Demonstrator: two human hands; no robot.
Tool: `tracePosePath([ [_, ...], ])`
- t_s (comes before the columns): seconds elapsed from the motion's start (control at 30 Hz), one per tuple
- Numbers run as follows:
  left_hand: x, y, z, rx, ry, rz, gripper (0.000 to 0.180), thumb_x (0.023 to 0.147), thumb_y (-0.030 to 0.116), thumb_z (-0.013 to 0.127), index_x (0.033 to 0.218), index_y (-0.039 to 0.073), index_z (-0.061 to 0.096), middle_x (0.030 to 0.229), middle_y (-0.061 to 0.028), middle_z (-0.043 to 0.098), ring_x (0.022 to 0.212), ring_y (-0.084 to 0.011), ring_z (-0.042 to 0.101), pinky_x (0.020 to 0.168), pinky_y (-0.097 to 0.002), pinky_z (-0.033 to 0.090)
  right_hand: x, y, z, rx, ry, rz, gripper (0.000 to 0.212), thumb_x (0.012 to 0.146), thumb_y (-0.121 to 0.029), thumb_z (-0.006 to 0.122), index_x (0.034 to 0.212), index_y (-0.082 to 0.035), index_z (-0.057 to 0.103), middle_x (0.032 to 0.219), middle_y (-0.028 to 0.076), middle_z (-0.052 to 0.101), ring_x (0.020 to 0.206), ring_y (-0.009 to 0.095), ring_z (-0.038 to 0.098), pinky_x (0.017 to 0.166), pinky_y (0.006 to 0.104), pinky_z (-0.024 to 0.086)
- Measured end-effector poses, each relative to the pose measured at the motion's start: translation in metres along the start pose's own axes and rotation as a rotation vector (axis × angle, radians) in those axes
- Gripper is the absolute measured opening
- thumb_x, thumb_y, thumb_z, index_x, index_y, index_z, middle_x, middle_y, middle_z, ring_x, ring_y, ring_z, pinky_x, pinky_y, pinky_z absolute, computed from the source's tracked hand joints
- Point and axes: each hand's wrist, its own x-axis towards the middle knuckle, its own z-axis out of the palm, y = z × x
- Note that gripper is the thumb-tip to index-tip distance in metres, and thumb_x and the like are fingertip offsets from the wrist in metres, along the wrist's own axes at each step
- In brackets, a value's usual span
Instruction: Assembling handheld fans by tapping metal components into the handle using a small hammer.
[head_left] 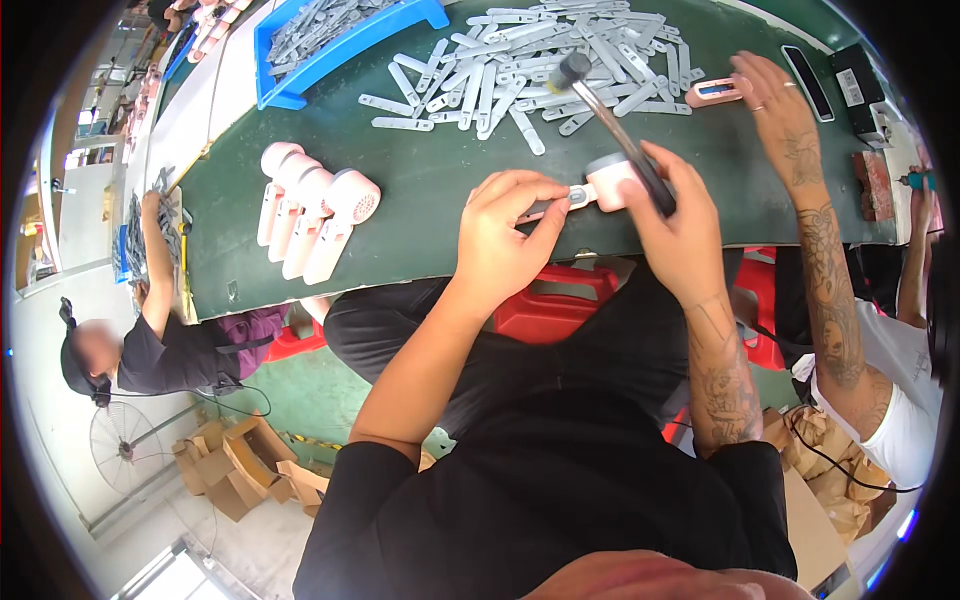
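Observation:
My left hand (505, 240) pinches the handle of a pink hair-dryer-shaped housing (608, 180), with a grey strip showing along that handle. My right hand (682, 230) is closed round the dark grip of a hammer (607, 118); its fingers also lie against the round pink head of the housing. The hammer's shiny shaft points up and to the left, its dark head slightly blurred above a heap of grey strips (520, 75). Part of the handle is hidden behind my left fingers.
Several pink housings (325, 200) lie in a row at left on the green table (420, 250). A blue tray (350, 45) of grey strips stands behind. At right, a co-worker's tattooed hand (770, 95) touches a pink part (712, 92) near a phone (806, 82) and a brick (873, 185).

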Motion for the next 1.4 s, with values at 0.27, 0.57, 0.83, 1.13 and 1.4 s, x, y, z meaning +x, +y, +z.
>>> tracePosePath([
  [0.27, 0.003, 0.008, -0.006, -0.033, -0.046, -0.023, 0.012, 0.091, -0.002, 0.083, 0.103, 0.000, 0.079, 0.107, -0.0130, 0.080, 0.094, -0.0267, 0.080, 0.082, -0.0360, 0.065, -0.056, -0.017, -0.057, 0.037, -0.147, 0.104, 0.041, 0.110, -0.005, 0.062, 0.150, -0.003, 0.066, 0.139, 0.021, 0.073, 0.123, 0.033, 0.073, 0.107, 0.0367, 0.053],
  [0.57, 0.000, 0.000, 0.000, -0.132, -0.005, -0.033, 0.012, 0.091, -0.002, 0.084, 0.102, 0.000, 0.080, 0.105, -0.0134, 0.080, 0.093, -0.0269, 0.080, 0.082, -0.0352, 0.065, -0.066, -0.037, -0.074, -0.089, -0.158, -0.022, 0.048, 0.107, 0.001, 0.064, 0.154, -0.008, 0.065, 0.091, 0.010, 0.062, 0.077, 0.022, 0.056, 0.074, 0.0294, 0.049],
  [0.83, 0.000, -0.001, 0.000, -0.153, -0.012, -0.048, 0.009, 0.092, -0.001, 0.082, 0.100, -0.001, 0.079, 0.105, -0.0138, 0.080, 0.092, -0.0267, 0.080, 0.079, -0.0347, 0.064, -0.066, -0.034, -0.067, -0.332, -0.218, -0.042, 0.054, 0.105, 0.000, 0.067, 0.156, -0.019, 0.066, 0.085, 0.011, 0.055, 0.069, 0.028, 0.058, 0.066, 0.0369, 0.052],
  [1.13, 0.002, -0.007, -0.006, -0.085, -0.002, -0.025, 0.022, 0.091, 0.006, 0.086, 0.111, 0.002, 0.078, 0.106, -0.0135, 0.079, 0.093, -0.0282, 0.079, 0.082, -0.0364, 0.064, -0.073, -0.021, -0.055, -0.380, -0.206, -0.101, 0.056, 0.105, -0.002, 0.068, 0.157, -0.020, 0.064, 0.083, 0.011, 0.056, 0.067, 0.029, 0.058, 0.063, 0.0387, 0.051],
  [1.4, -0.012, -0.029, -0.042, 0.169, -0.084, -0.013, 0.037, 0.077, 0.024, 0.099, 0.107, 0.012, 0.081, 0.107, -0.0011, 0.080, 0.113, -0.0241, 0.069, 0.101, -0.0409, 0.044, -0.069, -0.036, -0.054, -0.204, -0.125, -0.301, 0.058, 0.101, 0.003, 0.070, 0.157, -0.013, 0.064, 0.087, 0.012, 0.059, 0.070, 0.028, 0.060, 0.066, 0.0372, 0.052],
])
